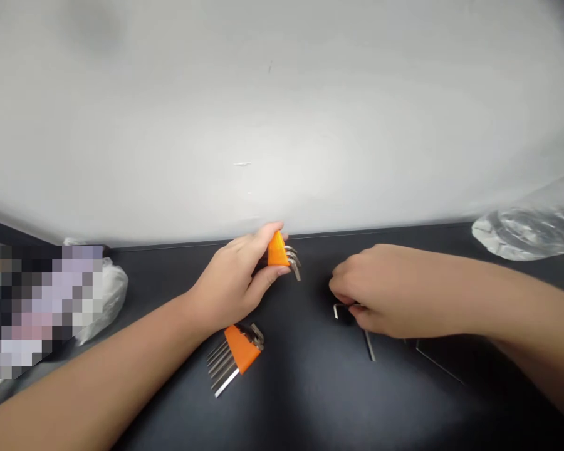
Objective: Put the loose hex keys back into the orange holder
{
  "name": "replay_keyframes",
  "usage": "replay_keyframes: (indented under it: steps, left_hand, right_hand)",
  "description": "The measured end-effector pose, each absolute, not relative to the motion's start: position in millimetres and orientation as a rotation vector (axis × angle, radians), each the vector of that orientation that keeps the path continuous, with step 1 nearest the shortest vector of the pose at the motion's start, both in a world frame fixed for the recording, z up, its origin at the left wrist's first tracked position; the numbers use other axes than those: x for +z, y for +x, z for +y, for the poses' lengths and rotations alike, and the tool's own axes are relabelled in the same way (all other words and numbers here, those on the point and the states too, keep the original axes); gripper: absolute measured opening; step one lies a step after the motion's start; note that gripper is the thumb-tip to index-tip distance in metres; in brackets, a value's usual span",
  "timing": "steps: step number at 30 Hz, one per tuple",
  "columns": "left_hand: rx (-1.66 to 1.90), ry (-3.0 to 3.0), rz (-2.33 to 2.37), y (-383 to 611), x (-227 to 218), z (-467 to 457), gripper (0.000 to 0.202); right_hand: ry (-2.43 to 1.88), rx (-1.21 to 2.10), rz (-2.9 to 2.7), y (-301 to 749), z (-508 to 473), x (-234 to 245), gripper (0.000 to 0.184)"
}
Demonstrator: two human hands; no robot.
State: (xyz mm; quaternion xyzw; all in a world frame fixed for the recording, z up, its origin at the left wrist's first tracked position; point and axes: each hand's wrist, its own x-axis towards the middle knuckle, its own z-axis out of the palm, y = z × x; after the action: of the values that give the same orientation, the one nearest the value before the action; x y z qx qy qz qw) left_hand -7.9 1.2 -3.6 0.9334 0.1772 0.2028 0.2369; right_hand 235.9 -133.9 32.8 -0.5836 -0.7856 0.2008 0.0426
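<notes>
Left hand [237, 282] has its grip clenched on the orange holder [277, 252], raised just above the desk [310, 388]. Right hand [380, 291] pinches a loose hex key [342, 309] lying on the desk. Steel: stiff, light, slick; best taken at the bend.

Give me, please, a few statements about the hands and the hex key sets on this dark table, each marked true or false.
1. The left hand grips an orange holder with hex keys in it. True.
2. The right hand rests on a second orange holder. False: its fingers are at a loose hex key on the table.
3. A full hex key set lies on the table below the left hand. True.
4. That set lies in a blue holder. False: the holder is orange.
5. Clear plastic wrapping lies at the far right. True.
</notes>
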Motion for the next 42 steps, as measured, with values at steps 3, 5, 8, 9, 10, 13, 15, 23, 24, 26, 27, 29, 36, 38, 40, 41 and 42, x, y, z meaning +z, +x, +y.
replay_keyframes:
  steps: [3,5,8,9,10,13,15,23,24,26,27,29,36,38,40,41,42]
  left_hand:
    - [0.549,2.572,0.486,-7.7,-4.2,1.7,0.055]
    - [0.549,2.575,0.477,-7.5,-4.6,1.9,0.055]
    - [0.561,2.571,0.469,-7.3,-5.0,2.0,0.055]
    - [0.568,2.569,0.467,-7.4,-5.1,2.0,0.055]
    - [0.575,2.567,0.463,-7.4,-5.2,2.0,0.055]
    - [0.589,2.565,0.455,-7.7,-5.9,2.1,0.055]
    - [0.593,2.568,0.455,-7.7,-6.6,2.1,0.056]
    - [0.616,2.571,0.441,-7.3,-5.7,0.9,0.054]
    - [0.619,2.571,0.439,-7.4,-5.3,0.8,0.054]
    - [0.622,2.575,0.444,-7.5,-4.7,0.6,0.053]
    - [0.623,2.578,0.448,-7.5,-4.6,0.6,0.053]
    - [0.627,2.583,0.446,-7.5,-4.7,0.5,0.053]
    - [0.626,2.604,0.477,-7.6,-4.6,-0.4,0.053]
    - [0.621,2.6,0.484,-7.9,-4.7,-0.4,0.053]
    - [0.62,2.598,0.498,-8.0,-4.9,-0.4,0.053]
    - [0.622,2.599,0.501,-8.1,-5.0,-0.4,0.053]
    - [0.626,2.602,0.503,-8.0,-5.1,-0.4,0.053]
  right_hand:
    - [-1.848,0.692,-2.607,224.5,-123.7,42.6,0.014]
    - [-1.883,0.681,-2.616,220.5,-118.2,46.2,0.012]
    - [-1.887,0.694,-2.574,219.8,-113.7,48.0,0.013]
    - [-1.864,0.725,-2.549,221.4,-113.0,48.6,0.014]
    - [-1.834,0.77,-2.515,224.0,-112.4,49.3,0.014]
    - [-1.752,0.941,-2.339,235.9,-110.3,51.9,0.01]
    - [-1.725,1.048,-2.122,243.8,-108.0,51.4,0.006]
    - [-1.361,0.998,-1.222,236.6,-100.1,28.4,0.024]
    - [-1.346,0.982,-1.171,233.7,-100.3,27.1,0.025]
    - [-1.338,0.98,-1.113,228.9,-101.4,26.2,0.026]
    - [-1.338,0.99,-1.098,227.1,-102.2,26.3,0.027]
    - [-1.339,1.008,-1.081,224.5,-103.7,26.8,0.029]
    - [-1.358,1.074,-1.085,221.2,-107.1,30.4,0.025]
    - [-1.368,1.085,-1.093,220.8,-107.4,31.5,0.024]
    - [-1.379,1.097,-1.101,220.5,-107.6,32.4,0.024]
    - [-1.384,1.103,-1.101,220.4,-107.7,32.9,0.025]
    - [-1.388,1.112,-1.099,220.4,-107.9,33.4,0.026]
